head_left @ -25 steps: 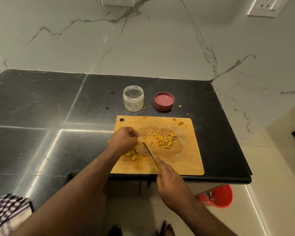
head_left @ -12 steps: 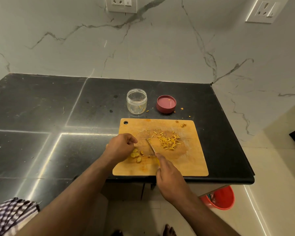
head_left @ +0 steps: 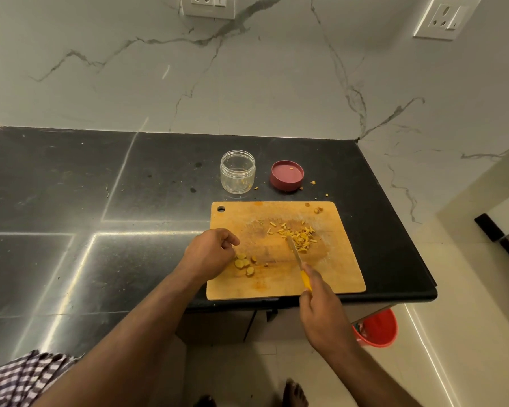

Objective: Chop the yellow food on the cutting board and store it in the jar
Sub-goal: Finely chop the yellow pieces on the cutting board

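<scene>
A wooden cutting board (head_left: 335,271) lies at the counter's front edge. On it sits a heap of chopped yellow bits (head_left: 299,236) toward the back, and a few round yellow slices (head_left: 243,264) near its left side. My right hand (head_left: 321,312) grips a yellow-handled knife (head_left: 296,255); the blade tip rests against the chopped heap. Beside the slices, my left hand (head_left: 209,254) hovers with fingers curled; whether it holds anything is not visible. An open clear jar (head_left: 237,171) stands behind the board, apparently with only a few yellow bits inside.
The jar's pink lid (head_left: 287,175) lies upturned to the right of the jar. Yellow crumbs are scattered on the black counter (head_left: 100,201) around it. A red bucket (head_left: 376,329) stands on the floor below the counter's right corner. Marble wall behind.
The knife has swung right, from beside the slices to the chopped heap. My left hand has stayed near the slices. The camera has tilted up slightly.
</scene>
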The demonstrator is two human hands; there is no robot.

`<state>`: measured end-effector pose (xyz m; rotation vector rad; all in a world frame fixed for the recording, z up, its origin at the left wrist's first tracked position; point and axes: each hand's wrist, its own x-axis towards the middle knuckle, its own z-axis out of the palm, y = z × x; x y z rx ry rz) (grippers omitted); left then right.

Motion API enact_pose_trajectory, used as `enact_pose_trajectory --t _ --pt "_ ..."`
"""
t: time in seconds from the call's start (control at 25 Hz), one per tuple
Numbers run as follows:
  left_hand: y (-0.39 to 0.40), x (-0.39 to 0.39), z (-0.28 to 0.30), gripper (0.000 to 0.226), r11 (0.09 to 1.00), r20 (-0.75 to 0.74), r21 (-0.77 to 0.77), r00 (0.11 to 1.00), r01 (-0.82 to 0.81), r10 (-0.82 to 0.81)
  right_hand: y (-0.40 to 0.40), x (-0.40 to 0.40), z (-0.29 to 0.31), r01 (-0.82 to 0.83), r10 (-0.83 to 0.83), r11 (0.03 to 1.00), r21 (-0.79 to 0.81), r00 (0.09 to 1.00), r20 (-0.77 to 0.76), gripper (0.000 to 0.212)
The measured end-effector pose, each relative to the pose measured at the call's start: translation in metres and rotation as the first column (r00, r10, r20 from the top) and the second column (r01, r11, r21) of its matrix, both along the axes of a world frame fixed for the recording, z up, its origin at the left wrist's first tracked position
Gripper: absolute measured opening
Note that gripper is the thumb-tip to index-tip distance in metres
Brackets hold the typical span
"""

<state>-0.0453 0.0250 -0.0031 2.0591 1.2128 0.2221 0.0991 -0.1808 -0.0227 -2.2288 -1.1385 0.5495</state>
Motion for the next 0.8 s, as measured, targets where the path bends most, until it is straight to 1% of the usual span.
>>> enact_pose_trajectory --t 0.04,0.12,0.24,0.4,0.56,0.68,0.8 --pt "0.0 -0.002 0.001 0.018 1.0 -0.007 -0.003 1.0 0.011 -0.011 0.0 -0.001 0.001 -0.021 0.021 1.0 0.014 1.0 -0.009 0.053" --pt "-0.004 -0.003 0.002 0.013 0.997 -0.039 -0.044 0.997 0.059 -0.061 -0.001 -0.009 0.002 -0.113 0.114 0.993 0.019 0.992 -0.049 0.051" --pt "-0.019 0.003 0.003 0.015 0.985 -0.115 -0.079 0.98 0.151 -0.16 -0.007 -0.008 0.0 -0.193 0.191 0.981 -0.018 0.979 -0.076 0.05" --pt "-0.035 0.01 0.003 0.019 0.99 -0.23 0.001 0.964 0.138 -0.134 -0.012 0.012 -0.001 -0.165 0.165 0.986 -0.001 0.983 -0.077 0.05" --pt "-0.047 0.015 0.007 0.015 0.99 -0.27 0.07 0.958 0.126 -0.102 -0.019 0.019 0.0 -0.234 0.236 0.972 0.034 0.965 -0.116 0.05" --pt "-0.052 0.016 0.007 0.013 0.991 -0.257 0.084 0.963 0.104 -0.079 -0.023 0.026 -0.001 -0.275 0.276 0.961 0.023 0.955 -0.109 0.05" --pt "-0.057 0.017 0.007 0.012 0.998 -0.159 0.053 0.987 0.023 -0.015 -0.029 0.039 -0.003 -0.226 0.227 0.974 0.021 0.969 -0.098 0.051"
